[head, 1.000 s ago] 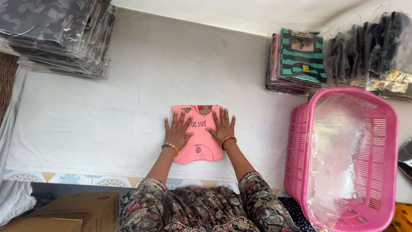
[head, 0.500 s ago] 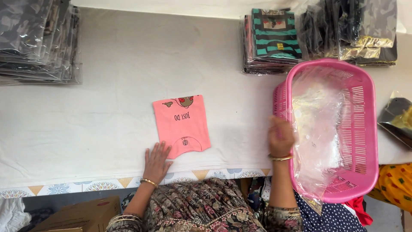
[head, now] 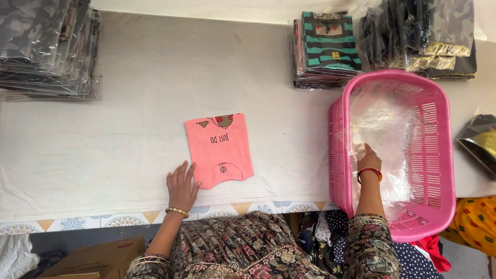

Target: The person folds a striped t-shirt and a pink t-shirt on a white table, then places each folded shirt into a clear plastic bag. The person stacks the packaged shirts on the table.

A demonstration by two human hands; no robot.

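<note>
A folded pink shirt [head: 219, 147] with a small print lies flat on the white table [head: 129, 129]. My left hand [head: 181, 188] rests flat beside its near left corner, fingers spread, touching the edge. My right hand [head: 366, 157] reaches down into a pink plastic basket [head: 439, 170] holding clear plastic bags [head: 382, 124]; the fingers touch the plastic, and whether they grip a bag cannot be told.
Stacks of bagged clothes sit at the far left [head: 46, 46] and far right [head: 413, 36], with a striped teal and black stack [head: 325, 46] between. A shiny bag [head: 478, 142] lies at the right edge. A cardboard box [head: 98, 258] stands below the table.
Both hands left the pink shirt. The left one slid back to its near corner. The right one moved to the basket's rim, then down inside among the plastic bags.
</note>
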